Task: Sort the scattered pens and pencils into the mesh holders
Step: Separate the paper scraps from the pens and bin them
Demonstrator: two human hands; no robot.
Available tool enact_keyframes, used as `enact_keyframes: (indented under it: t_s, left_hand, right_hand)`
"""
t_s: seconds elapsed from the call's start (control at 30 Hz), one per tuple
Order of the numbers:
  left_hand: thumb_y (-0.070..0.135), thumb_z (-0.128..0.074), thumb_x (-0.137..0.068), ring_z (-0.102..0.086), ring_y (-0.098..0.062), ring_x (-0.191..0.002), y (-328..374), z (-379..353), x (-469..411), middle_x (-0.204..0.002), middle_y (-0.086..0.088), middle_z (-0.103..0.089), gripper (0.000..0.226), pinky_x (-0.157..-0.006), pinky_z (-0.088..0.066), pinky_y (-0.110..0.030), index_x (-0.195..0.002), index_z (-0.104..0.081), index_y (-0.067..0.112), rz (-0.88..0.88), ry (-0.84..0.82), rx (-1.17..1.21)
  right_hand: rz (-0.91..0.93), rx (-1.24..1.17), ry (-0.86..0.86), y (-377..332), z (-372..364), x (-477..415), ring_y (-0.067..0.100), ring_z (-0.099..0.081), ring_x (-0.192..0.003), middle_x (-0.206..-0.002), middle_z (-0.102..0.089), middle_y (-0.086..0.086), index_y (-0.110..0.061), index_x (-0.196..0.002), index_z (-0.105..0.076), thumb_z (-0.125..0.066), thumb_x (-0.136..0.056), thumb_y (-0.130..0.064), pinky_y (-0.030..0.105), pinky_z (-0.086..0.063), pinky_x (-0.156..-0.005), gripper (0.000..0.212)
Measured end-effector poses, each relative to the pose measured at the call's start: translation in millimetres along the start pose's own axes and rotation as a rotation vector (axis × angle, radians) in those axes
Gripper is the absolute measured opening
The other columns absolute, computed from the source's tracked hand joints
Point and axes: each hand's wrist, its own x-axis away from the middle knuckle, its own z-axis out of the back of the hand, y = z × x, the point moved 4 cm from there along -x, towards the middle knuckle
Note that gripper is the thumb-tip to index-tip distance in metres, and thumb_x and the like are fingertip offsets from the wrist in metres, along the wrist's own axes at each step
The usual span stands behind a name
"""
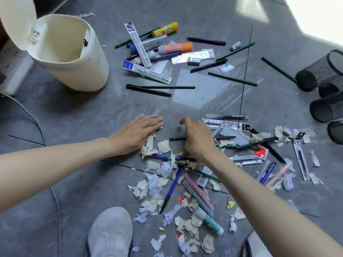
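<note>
- Left hand (137,132): laid flat on the grey tiled floor (83,112), fingers straight and together, grasping nothing. Its near edge touches the torn paper scraps (163,147).
- Right hand (196,140): arched over the near heap, fingers bent downward across a green pencil (176,138) that passes beneath the palm. The fingertips are hidden, so whether they grasp the pencil cannot be told.
- Near heap, around and below the right hand: pens, pencils and packaged refills mixed with the scraps. Among them are a blue pen (172,188), a pink pen (199,192), a clear ruler (236,133) and a teal-and-white stick (210,220).
- Far heap, beyond both hands: a yellow glue stick (165,29), an orange highlighter (176,47), a white eraser (194,60), a black pen (148,90), further pens and pencils, and refill packets.
- Mesh holders (323,69): several black cylinders lying on their sides at the right edge, well apart from both hands. One loose pencil reaches the base of the farthest holder.
- Cream waste bin (78,58): upright at upper left, swing lid tilted open.
- Grey shoe (111,232): at the bottom edge, near a grey cable (55,201).
</note>
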Motion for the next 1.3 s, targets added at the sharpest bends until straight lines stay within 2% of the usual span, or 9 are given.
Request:
enact_keyframes:
  t_s: [0.17, 0.3, 0.37, 0.53, 0.63, 0.83, 1.03, 1.17, 1.3]
  left_hand:
    - [0.054, -0.013, -0.096, -0.012, -0.004, -0.141, 1, 3, 17, -0.151, 0.005, -0.024, 0.068, -0.117, -0.003, -0.023, -0.143, -0.035, 0.009, 0.103, -0.022, 0.191]
    - [0.061, -0.022, -0.087, -0.005, 0.004, -0.140, 11, 3, 13, -0.154, 0.006, -0.022, 0.074, -0.115, -0.001, -0.016, -0.146, -0.028, 0.017, 0.272, -0.062, 0.404]
    - [0.067, -0.026, -0.085, -0.001, 0.004, -0.141, 22, 3, 13, -0.156, 0.005, -0.019, 0.076, -0.112, 0.003, -0.012, -0.148, -0.023, 0.022, 0.206, -0.125, 0.420]
    - [0.070, -0.029, -0.084, 0.009, -0.011, -0.144, 42, -5, 7, -0.158, 0.001, -0.005, 0.075, -0.117, 0.008, -0.037, -0.148, -0.018, 0.032, -0.114, -0.359, 0.091]
    - [0.072, -0.031, -0.084, 0.005, -0.016, -0.145, 40, -3, 6, -0.158, -0.003, -0.007, 0.079, -0.117, 0.005, -0.040, -0.149, -0.021, 0.027, -0.264, -0.381, -0.055]
    - [0.065, -0.037, -0.089, -0.013, -0.021, -0.144, 3, 15, 44, -0.154, -0.009, -0.024, 0.075, -0.118, -0.008, -0.037, -0.143, -0.036, 0.013, -0.301, -0.252, -0.092]
    - [0.028, -0.040, -0.096, -0.034, -0.024, -0.135, 25, -4, 82, -0.139, -0.017, -0.046, 0.037, -0.105, -0.039, -0.037, -0.124, -0.050, 0.005, -0.014, 0.035, 0.113]
    - [0.011, -0.037, -0.097, -0.053, -0.024, -0.116, 41, -7, 81, -0.112, -0.017, -0.064, 0.031, -0.098, -0.045, -0.031, -0.097, -0.064, -0.003, 0.108, 0.289, 0.227]
    - [-0.012, -0.047, -0.073, -0.059, -0.013, -0.093, 32, 14, 59, -0.094, -0.014, -0.070, 0.030, -0.087, -0.042, -0.011, -0.089, -0.071, -0.002, 0.350, 0.399, 0.350]
  right_hand:
    - [-0.049, -0.035, -0.019, 12, 1, -12, 0.033, -0.050, -0.101, -0.106, -0.058, 0.013, -0.010, -0.114, -0.050, -0.048, -0.077, 0.007, 0.031, -0.025, -0.064, 0.040]
    - [-0.084, -0.153, 0.003, 10, 0, -42, 0.036, -0.052, -0.103, -0.107, -0.057, 0.017, -0.009, -0.110, -0.051, -0.045, -0.079, 0.005, 0.037, -0.036, -0.069, 0.035]
    - [-0.114, -0.212, 0.047, 2, 6, -59, 0.035, -0.050, -0.105, -0.112, -0.055, 0.016, -0.009, -0.113, -0.051, -0.042, -0.081, 0.005, 0.038, -0.037, -0.074, 0.035]
    - [-0.052, -0.277, 0.132, -15, 16, -63, 0.031, -0.052, -0.103, -0.115, -0.053, 0.012, -0.011, -0.115, -0.052, -0.042, -0.090, -0.007, 0.037, -0.038, -0.076, 0.027]
    - [-0.029, -0.317, 0.088, -13, 9, -39, 0.029, -0.054, -0.099, -0.108, -0.056, 0.011, -0.012, -0.113, -0.053, -0.043, -0.091, -0.011, 0.037, -0.040, -0.079, 0.024]
    - [0.023, -0.309, -0.135, -27, -23, 5, 0.028, -0.057, -0.097, -0.106, -0.061, 0.009, -0.013, -0.109, -0.057, -0.050, -0.089, -0.017, 0.036, -0.046, -0.076, 0.021]
    - [0.041, -0.334, -0.200, -53, -43, 13, 0.026, -0.057, -0.096, -0.101, -0.061, 0.006, -0.016, -0.104, -0.058, -0.065, -0.085, -0.026, 0.033, -0.042, -0.072, 0.023]
    - [0.028, -0.327, -0.179, -60, -42, 8, 0.027, -0.058, -0.097, -0.103, -0.062, 0.008, -0.015, -0.100, -0.059, -0.058, -0.085, -0.019, 0.033, -0.044, -0.074, 0.016]
    - [-0.074, -0.520, -0.113, -62, -32, -5, 0.022, -0.060, -0.085, -0.091, -0.065, 0.007, -0.012, -0.097, -0.064, -0.053, -0.086, -0.017, 0.031, -0.047, -0.072, 0.016]
